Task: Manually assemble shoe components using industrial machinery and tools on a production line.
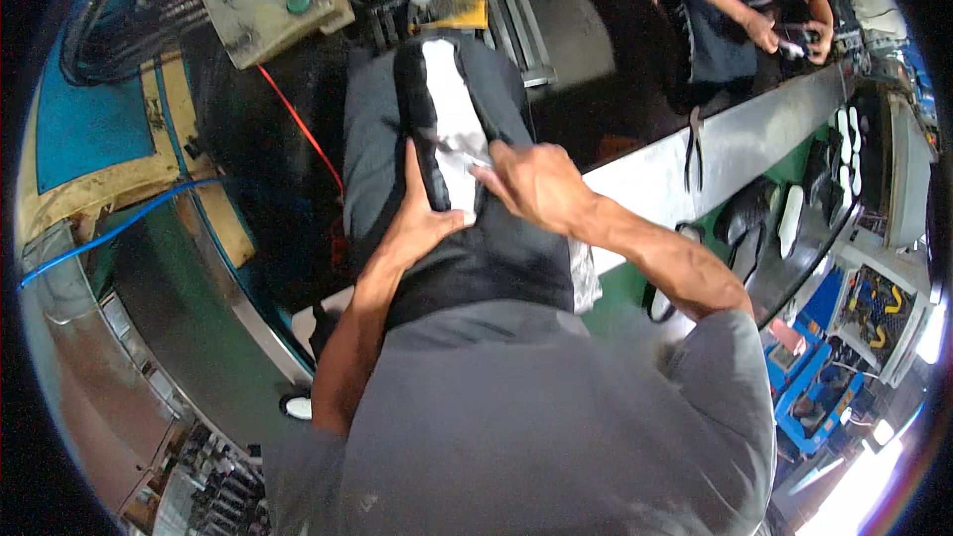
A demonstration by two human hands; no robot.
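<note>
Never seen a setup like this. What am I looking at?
No robot here: just a person's two bare hands. The single picture comes from a fisheye camera on their head, looking down, so straight edges bend near the rim. The left hand steadies a black shoe part with a white face over the lap; the right hand works against that face, its grip too blurred to identify. To the right, a pliers-like tool lies on a metal ledge. Beyond are black shoes and white slim pieces.
</note>
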